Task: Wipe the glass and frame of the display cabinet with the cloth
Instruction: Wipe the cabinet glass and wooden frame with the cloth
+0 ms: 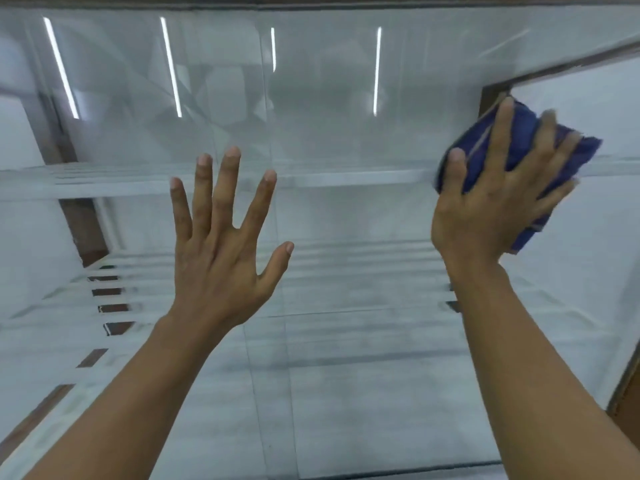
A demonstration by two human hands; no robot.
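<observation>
Wiping likely far from done. Blue cloth [465,142] at the right of the view, pressed flat on the glass [329,98] by the right hand [491,195], fingers spread, just beside the brown frame [493,97]. Left hand [221,247] in the middle, fingers wide, holding nothing; hard to tell if touching. Lots of hazy glass left, lower and left. Shelves [346,178] behind the glass, light stripes [169,64] up top. Nothing in the way.

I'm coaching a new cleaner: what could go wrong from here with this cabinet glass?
The bare left hand is spread open at the glass. If it leans there, it may leave fresh prints. The blue cloth is bunched under the flat fingers of the right hand rather than clenched, so it could slip out or leave streaks near the brown frame.
</observation>
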